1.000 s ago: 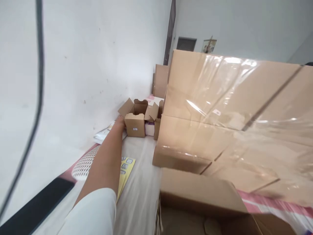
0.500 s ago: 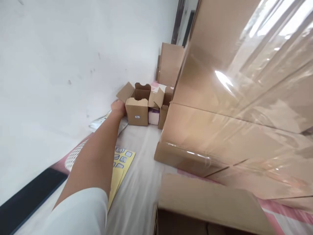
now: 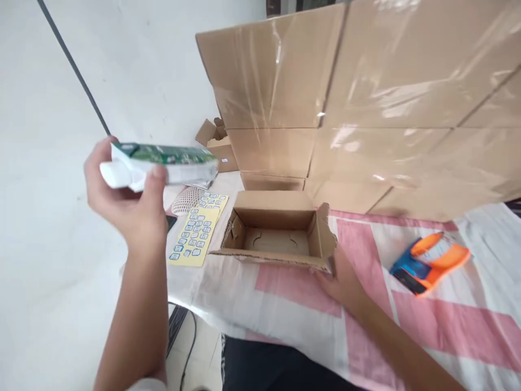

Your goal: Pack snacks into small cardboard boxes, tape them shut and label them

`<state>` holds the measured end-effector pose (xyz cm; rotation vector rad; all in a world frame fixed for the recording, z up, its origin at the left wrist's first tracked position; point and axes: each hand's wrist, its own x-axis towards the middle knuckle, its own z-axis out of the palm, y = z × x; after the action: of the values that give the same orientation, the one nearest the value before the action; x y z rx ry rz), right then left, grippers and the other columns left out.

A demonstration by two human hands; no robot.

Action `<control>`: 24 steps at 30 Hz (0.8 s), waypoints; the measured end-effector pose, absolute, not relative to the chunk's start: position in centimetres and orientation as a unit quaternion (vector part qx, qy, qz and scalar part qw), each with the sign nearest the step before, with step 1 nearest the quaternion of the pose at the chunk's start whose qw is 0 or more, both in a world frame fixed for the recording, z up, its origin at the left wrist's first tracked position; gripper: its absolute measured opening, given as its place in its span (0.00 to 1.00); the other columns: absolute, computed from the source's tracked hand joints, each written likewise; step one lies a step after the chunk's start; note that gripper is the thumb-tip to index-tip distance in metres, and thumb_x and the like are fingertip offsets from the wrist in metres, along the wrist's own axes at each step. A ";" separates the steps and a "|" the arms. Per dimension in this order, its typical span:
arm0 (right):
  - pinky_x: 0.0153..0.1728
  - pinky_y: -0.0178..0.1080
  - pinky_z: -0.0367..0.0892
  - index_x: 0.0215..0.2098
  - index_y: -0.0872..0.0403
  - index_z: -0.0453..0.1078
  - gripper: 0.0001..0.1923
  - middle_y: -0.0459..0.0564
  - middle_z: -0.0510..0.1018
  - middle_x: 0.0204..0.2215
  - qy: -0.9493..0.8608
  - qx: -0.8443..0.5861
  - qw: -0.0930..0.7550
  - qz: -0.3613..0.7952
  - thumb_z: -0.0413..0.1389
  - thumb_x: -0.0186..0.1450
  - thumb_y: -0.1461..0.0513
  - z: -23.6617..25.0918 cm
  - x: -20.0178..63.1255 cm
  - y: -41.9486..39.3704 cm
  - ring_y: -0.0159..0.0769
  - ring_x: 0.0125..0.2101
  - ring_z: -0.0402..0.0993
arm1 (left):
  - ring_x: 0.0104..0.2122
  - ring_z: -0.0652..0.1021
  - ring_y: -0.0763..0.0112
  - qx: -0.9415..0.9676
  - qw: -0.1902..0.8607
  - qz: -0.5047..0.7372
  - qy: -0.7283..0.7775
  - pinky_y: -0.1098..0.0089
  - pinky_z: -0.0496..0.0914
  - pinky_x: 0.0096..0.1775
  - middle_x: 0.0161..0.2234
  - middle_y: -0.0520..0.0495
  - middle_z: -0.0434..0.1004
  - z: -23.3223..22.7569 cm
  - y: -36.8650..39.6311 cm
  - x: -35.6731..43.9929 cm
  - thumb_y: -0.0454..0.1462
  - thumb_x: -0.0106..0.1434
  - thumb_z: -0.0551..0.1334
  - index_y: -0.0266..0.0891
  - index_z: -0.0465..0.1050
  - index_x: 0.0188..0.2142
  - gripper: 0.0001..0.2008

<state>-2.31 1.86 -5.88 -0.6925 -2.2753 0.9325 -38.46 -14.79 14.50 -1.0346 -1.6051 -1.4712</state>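
Observation:
My left hand (image 3: 130,201) is raised at the left, its fingers closed around a green and white pack (image 3: 171,163) with a white cap-like end. The pack lies nearly level in the air, above and left of an open cardboard box (image 3: 280,241). That box stands on the cloth with its flaps spread, and I see a bare cardboard bottom inside. At its right front corner my right hand (image 3: 340,279) grips the side of the box; some fingers are hidden behind the flap.
Stacked flat cardboard (image 3: 277,81) wrapped in clear film rises behind the box. Yellow sticker sheets (image 3: 199,233) lie to its left, near a white mesh item (image 3: 186,200). An orange and blue tape dispenser-like object (image 3: 429,263) rests at the right. A smaller open carton (image 3: 222,146) stands farther back.
My left hand has come back from beside the small cartons at the wall and now holds the green and white pack. The view has swung right, and my right hand is now visible at the box.

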 end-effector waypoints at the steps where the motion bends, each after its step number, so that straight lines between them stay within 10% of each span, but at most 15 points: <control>1: 0.59 0.62 0.69 0.70 0.46 0.54 0.36 0.60 0.69 0.59 -0.846 -0.265 0.296 0.355 0.60 0.67 0.54 -5.9 -2.1 1.8 0.56 0.59 0.69 | 0.53 0.79 0.59 -0.424 0.298 -0.577 -0.632 0.53 0.77 0.54 0.54 0.53 0.77 14.8 -15.7 -35.7 0.46 0.63 0.67 0.54 0.71 0.59 0.25; 4: 0.59 0.61 0.69 0.71 0.47 0.50 0.38 0.60 0.68 0.59 -0.840 -0.261 0.291 0.376 0.58 0.67 0.55 -5.4 -2.2 1.9 0.55 0.59 0.70 | 0.44 0.82 0.60 -0.543 0.082 -0.427 -0.719 0.60 0.80 0.40 0.48 0.51 0.81 16.3 -16.1 -29.2 0.46 0.64 0.66 0.53 0.72 0.60 0.25; 10: 0.60 0.58 0.70 0.72 0.46 0.49 0.39 0.59 0.66 0.59 -0.836 -0.269 0.284 0.385 0.57 0.67 0.54 -5.1 -2.4 1.8 0.53 0.60 0.69 | 0.48 0.80 0.57 -0.719 -0.062 -0.059 -0.690 0.64 0.75 0.44 0.49 0.47 0.80 17.0 -7.9 -24.9 0.36 0.60 0.65 0.48 0.77 0.52 0.20; 19: 0.58 0.58 0.70 0.66 0.49 0.57 0.32 0.58 0.70 0.57 -0.849 -0.253 0.310 0.346 0.59 0.66 0.54 -5.6 -2.3 2.7 0.54 0.58 0.69 | 0.48 0.81 0.61 -0.412 -0.065 -0.382 -0.825 0.64 0.75 0.48 0.51 0.43 0.81 10.7 -12.5 -38.0 0.53 0.64 0.61 0.42 0.76 0.51 0.23; 24: 0.58 0.61 0.68 0.65 0.49 0.59 0.32 0.59 0.70 0.58 -0.839 -0.267 0.305 0.362 0.59 0.66 0.52 -5.8 -2.5 3.0 0.57 0.59 0.68 | 0.57 0.75 0.40 -0.241 -0.051 -0.306 -0.919 0.49 0.70 0.54 0.55 0.28 0.76 4.6 -17.4 -46.2 0.51 0.52 0.71 0.35 0.73 0.50 0.31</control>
<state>-2.53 3.04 -5.78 -0.7072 -2.2225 0.9582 -46.24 -17.44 4.60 -0.7838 -2.9865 -0.9950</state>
